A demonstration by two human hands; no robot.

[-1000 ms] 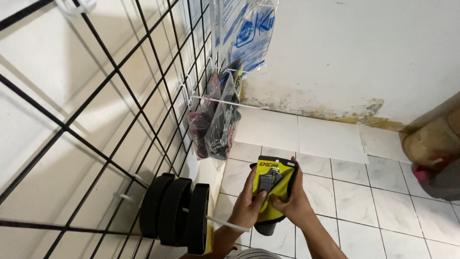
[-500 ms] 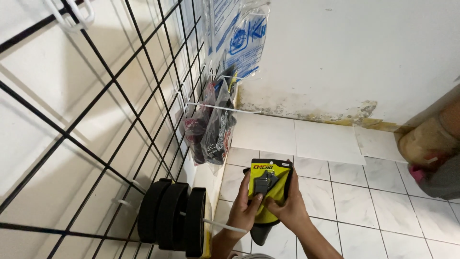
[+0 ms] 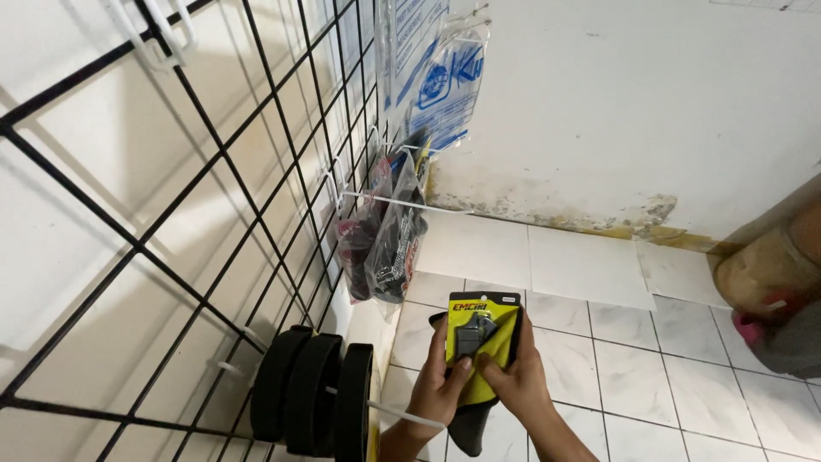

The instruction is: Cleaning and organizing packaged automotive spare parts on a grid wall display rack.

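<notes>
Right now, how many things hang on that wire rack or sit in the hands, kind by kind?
Black rings on a peg: 3
Clear bags with dark goods: 2
Blue-printed clear bags: 2
Yellow carded pack, held by left hand and right hand: 1
Total: 8

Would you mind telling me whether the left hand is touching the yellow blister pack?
Touching: the head view shows the left hand with its thumb pressed on the front of the yellow blister pack.
</notes>
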